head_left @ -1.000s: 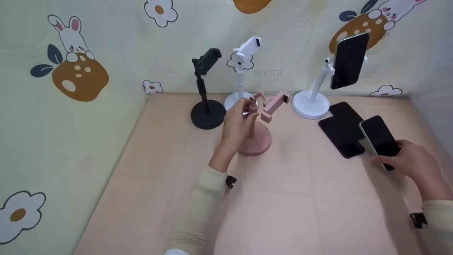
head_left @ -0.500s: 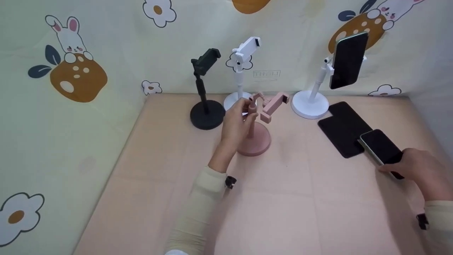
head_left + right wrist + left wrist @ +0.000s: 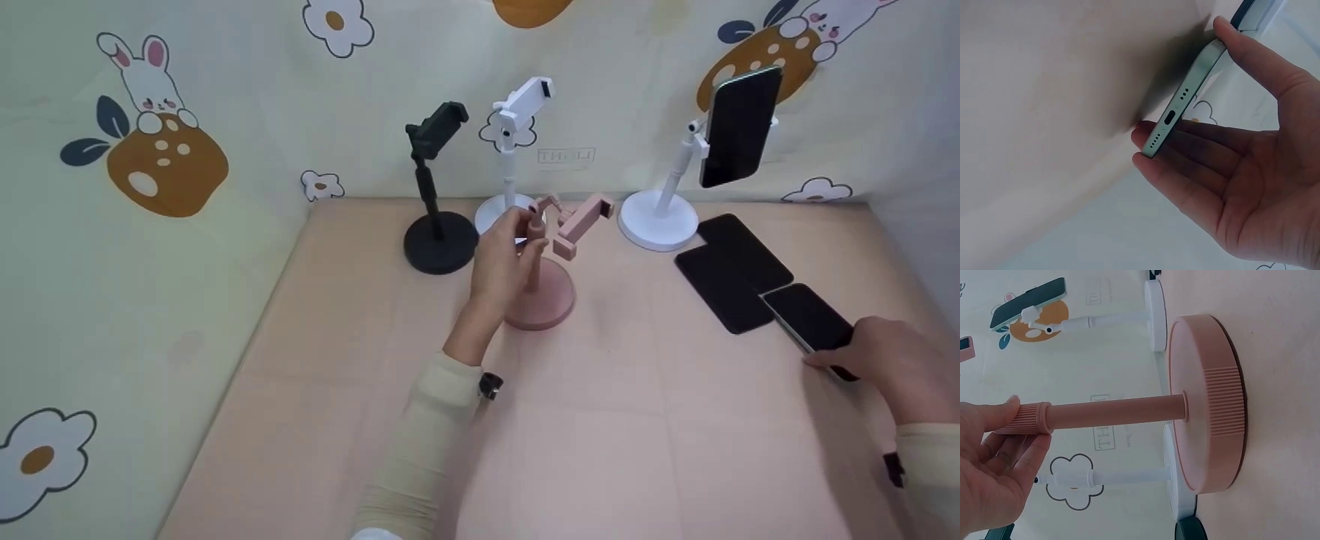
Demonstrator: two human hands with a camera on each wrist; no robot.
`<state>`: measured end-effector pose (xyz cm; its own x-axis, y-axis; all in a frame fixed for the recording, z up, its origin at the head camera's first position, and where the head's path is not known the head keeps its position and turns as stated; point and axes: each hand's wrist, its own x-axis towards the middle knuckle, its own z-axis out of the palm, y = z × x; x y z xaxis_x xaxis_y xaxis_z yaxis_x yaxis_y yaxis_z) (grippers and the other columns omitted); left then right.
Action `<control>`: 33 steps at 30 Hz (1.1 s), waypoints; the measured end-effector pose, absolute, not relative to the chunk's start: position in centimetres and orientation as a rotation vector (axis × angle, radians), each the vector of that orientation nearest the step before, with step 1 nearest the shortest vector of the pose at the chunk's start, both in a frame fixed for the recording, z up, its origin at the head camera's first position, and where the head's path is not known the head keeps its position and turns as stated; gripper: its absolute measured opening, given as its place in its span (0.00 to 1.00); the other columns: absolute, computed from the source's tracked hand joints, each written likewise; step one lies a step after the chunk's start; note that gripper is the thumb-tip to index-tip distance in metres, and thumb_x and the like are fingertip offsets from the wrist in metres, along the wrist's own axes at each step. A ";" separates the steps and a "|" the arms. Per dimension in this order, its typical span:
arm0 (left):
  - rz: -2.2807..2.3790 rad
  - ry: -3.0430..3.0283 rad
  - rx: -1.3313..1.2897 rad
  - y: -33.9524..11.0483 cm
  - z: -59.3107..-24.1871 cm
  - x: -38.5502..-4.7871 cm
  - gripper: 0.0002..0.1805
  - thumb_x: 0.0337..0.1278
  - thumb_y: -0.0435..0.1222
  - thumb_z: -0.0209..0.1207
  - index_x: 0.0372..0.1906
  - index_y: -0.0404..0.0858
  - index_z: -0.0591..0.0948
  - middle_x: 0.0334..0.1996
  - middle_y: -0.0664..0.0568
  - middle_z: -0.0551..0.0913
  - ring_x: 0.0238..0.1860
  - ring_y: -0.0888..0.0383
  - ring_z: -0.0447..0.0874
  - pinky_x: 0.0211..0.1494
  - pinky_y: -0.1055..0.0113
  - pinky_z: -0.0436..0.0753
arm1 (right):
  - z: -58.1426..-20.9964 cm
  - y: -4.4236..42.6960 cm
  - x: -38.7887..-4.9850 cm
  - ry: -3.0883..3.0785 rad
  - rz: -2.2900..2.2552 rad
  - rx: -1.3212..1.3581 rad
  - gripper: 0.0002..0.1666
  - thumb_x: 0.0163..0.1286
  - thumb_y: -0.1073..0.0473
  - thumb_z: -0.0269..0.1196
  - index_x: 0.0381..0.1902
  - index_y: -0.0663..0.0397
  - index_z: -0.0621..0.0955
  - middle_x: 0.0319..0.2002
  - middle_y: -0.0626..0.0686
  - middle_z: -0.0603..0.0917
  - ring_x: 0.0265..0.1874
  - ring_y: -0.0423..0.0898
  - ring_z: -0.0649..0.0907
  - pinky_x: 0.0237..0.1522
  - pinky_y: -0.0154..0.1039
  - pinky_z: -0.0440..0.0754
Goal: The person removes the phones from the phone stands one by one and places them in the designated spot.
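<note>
My left hand [image 3: 497, 262] grips the upper stem of a pink phone stand [image 3: 551, 304]. The left wrist view shows thumb and fingers pinching its ribbed collar [image 3: 1023, 419], with the round base [image 3: 1188, 455] standing on the table. The stand's clamp [image 3: 581, 226] holds nothing. At the right, my right hand [image 3: 896, 367] holds a smartphone [image 3: 808, 315] by its long edges, thumb on one side and fingertips on the other. This phone lies low, its screen up, and its pale green bottom edge [image 3: 1176, 107] faces the right wrist camera. Whether it fully touches the table is unclear.
Two black phone-shaped slabs [image 3: 724, 291] lie flat side by side beyond the held phone. Along the back wall stand a black phone stand [image 3: 440, 244], a white one [image 3: 517, 112], and another white stand [image 3: 658, 221] bearing a phone [image 3: 741, 127].
My right hand has brought the smartphone down and slightly right, turning it flatter beside the two black slabs. The left hand keeps its grip on the pink phone stand.
</note>
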<state>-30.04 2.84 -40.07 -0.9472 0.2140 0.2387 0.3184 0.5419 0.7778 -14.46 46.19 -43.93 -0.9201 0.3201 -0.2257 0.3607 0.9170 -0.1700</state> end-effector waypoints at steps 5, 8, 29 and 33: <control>-1.360 -2.679 -0.442 2.9 -40.0 -30.0 0.18 0.64 0.39 0.63 0.56 0.45 0.74 0.54 0.53 0.82 0.57 0.61 0.82 0.60 0.69 0.83 | -44.1 46.0 -14.4 2.918 -0.339 0.479 0.36 0.49 0.36 0.74 0.22 0.66 0.76 0.19 0.60 0.75 0.20 0.53 0.73 0.21 0.38 0.66; -1.347 -2.689 -0.434 2.9 -40.0 -30.0 0.18 0.64 0.40 0.63 0.56 0.45 0.74 0.53 0.53 0.81 0.57 0.61 0.82 0.60 0.68 0.83 | -44.3 46.2 -14.5 2.910 -0.319 0.462 0.40 0.50 0.36 0.74 0.26 0.72 0.78 0.23 0.65 0.75 0.22 0.56 0.73 0.22 0.42 0.69; -1.321 -2.693 -0.439 3.1 -39.8 -30.0 0.18 0.65 0.38 0.62 0.56 0.44 0.74 0.53 0.52 0.82 0.57 0.61 0.82 0.60 0.70 0.83 | -44.8 46.7 -13.8 2.910 -0.363 0.472 0.58 0.58 0.32 0.68 0.54 0.89 0.69 0.43 0.82 0.73 0.36 0.65 0.75 0.39 0.61 0.77; -1.326 -2.705 -0.425 3.1 -39.8 -30.0 0.18 0.65 0.39 0.62 0.57 0.44 0.74 0.53 0.53 0.81 0.58 0.61 0.82 0.60 0.69 0.82 | -44.5 46.3 -14.1 2.894 -0.359 0.479 0.61 0.60 0.30 0.65 0.58 0.88 0.65 0.47 0.83 0.71 0.38 0.68 0.76 0.42 0.64 0.77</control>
<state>-29.99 3.12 -39.77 -0.9561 0.2049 0.2096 0.2911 0.5822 0.7591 -14.06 46.26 -44.46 -0.9305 0.2924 -0.2206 0.3375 0.9185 -0.2060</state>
